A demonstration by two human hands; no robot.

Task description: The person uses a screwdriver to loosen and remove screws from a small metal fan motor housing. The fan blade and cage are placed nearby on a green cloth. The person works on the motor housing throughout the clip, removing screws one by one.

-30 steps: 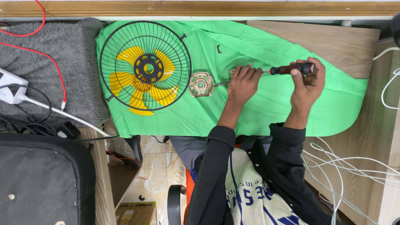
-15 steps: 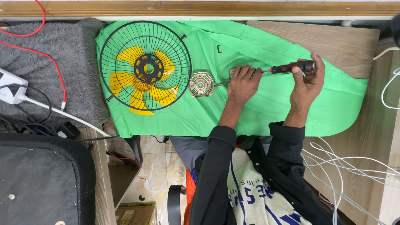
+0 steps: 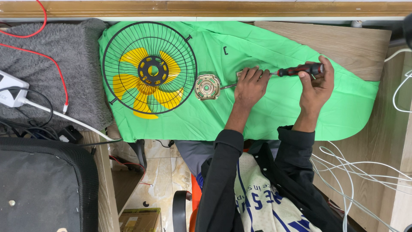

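My left hand (image 3: 251, 86) presses down on a small metal part on the green cloth (image 3: 257, 116); its fingers hide most of that part. A thin shaft runs from under this hand to a round brass-coloured motor plate (image 3: 207, 87) just to its left. My right hand (image 3: 315, 86) grips the red-and-black handle of a screwdriver (image 3: 298, 70), which lies nearly level and points left. The screwdriver's tip reaches in under my left fingers. Further left lies a black wire fan guard (image 3: 149, 68) with yellow blades (image 3: 133, 81) inside it.
A grey fluffy mat (image 3: 51, 77) with red wires (image 3: 47, 56) lies left of the cloth. A white power strip (image 3: 10, 92) and black cables sit at the far left, a black chair (image 3: 43, 184) below them. White cables (image 3: 356, 172) hang at the right by the wooden tabletop (image 3: 343, 43).
My right hand has shifted its fingers slightly on the screwdriver handle. My left hand, the motor plate and the fan guard have stayed where they were.
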